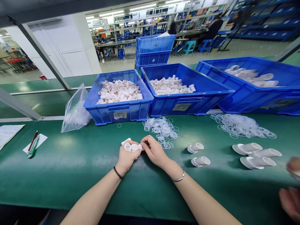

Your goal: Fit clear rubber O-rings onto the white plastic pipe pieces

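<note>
- Left hand [125, 157] and right hand [154, 153] meet at centre, both clamped on small white plastic tube fittings [131, 147] just above the green surface [70, 165].
- Fittings' axis runs left-right, between fingertips; loose clear rubber rings [161, 128] lie just beyond the right hand.

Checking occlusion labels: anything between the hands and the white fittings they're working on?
Nothing visible. The left hand grips the white fittings directly and the right hand touches them; the rubber rings lie beyond, clear of both.

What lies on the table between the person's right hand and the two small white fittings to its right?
In the head view, only bare green mat separates the right hand from the two small white fittings.
</note>
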The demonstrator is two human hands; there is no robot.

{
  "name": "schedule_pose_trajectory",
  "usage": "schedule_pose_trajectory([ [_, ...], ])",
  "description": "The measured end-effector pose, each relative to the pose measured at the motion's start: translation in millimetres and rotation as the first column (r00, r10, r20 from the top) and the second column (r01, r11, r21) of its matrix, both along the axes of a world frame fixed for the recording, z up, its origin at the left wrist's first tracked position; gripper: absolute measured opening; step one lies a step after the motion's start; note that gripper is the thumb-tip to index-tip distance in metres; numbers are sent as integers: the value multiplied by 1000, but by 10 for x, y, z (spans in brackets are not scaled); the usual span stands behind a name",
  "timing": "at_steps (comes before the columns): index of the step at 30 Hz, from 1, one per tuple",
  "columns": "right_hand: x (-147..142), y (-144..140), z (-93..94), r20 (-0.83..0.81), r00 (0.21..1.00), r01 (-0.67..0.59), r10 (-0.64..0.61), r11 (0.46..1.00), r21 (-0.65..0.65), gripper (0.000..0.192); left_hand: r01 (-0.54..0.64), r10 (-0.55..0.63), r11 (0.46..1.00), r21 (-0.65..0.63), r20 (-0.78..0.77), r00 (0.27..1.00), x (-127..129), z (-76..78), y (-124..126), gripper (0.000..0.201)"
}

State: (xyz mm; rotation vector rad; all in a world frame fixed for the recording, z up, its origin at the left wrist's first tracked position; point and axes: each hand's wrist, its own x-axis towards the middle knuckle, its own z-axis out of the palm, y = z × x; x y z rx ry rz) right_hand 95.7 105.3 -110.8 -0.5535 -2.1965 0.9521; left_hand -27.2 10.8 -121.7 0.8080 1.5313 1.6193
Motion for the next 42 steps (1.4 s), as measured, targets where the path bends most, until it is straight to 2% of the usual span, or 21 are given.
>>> schedule_pose_trajectory([
  [4,16,46,31,6,999,-36,38,970,-241,15,105,-100,993,45,-93,991,-42,71,-21,17],
  [6,22,73,33,-17,996,-83,84,889,-451,22,160,-150,985,71,-125,981,-66,107,-27,17],
  [7,26,86,32,-40,993,-113,110,816,-567,26,185,-173,979,81,-135,976,-74,117,-30,17],
  [9,36,108,32,-91,985,-162,145,619,-768,34,220,-205,970,106,-135,969,-78,119,-36,17],
  [11,42,117,37,-137,979,-189,148,428,-884,38,221,-212,965,141,-76,974,-65,96,-37,18],
  [12,40,115,40,-162,977,-202,137,360,-911,39,200,-201,967,159,-15,980,-54,80,-35,20],
  [13,34,107,42,-191,974,-219,118,314,-924,39,165,-178,971,171,63,982,-42,64,-31,21],
  [14,23,94,42,-222,971,-240,93,290,-926,38,117,-144,978,174,149,978,-30,53,-26,24],
  [16,-11,57,32,-278,960,-277,41,300,-913,35,9,-59,987,161,313,948,-8,52,-13,29],
  [18,-49,16,10,-307,952,-289,5,355,-889,33,-72,2,987,144,436,900,10,84,-5,33],
  [20,-78,-16,-17,-319,948,-282,-10,443,-851,32,-118,37,986,121,529,848,27,136,-7,36],
  [24,-95,-38,-57,-300,954,-231,9,659,-716,29,-158,74,986,62,680,729,55,216,-21,39],
  [27,-100,-38,-81,-242,970,-176,24,756,-631,30,-171,70,984,56,757,650,51,204,-11,36],
  [29,-107,-36,-97,-210,977,-151,26,780,-607,30,-176,76,984,39,796,601,39,172,3,34],
  [33,-107,-25,-109,-174,984,-133,31,779,-613,31,-153,75,988,9,841,535,21,109,18,29],
  [38,-88,-12,-101,-167,983,-159,72,788,-595,31,-83,17,996,32,853,522,17,73,6,26],
  [42,-87,-33,-109,-126,990,-115,57,847,-519,29,-31,-30,998,56,837,546,33,52,2,29],
])
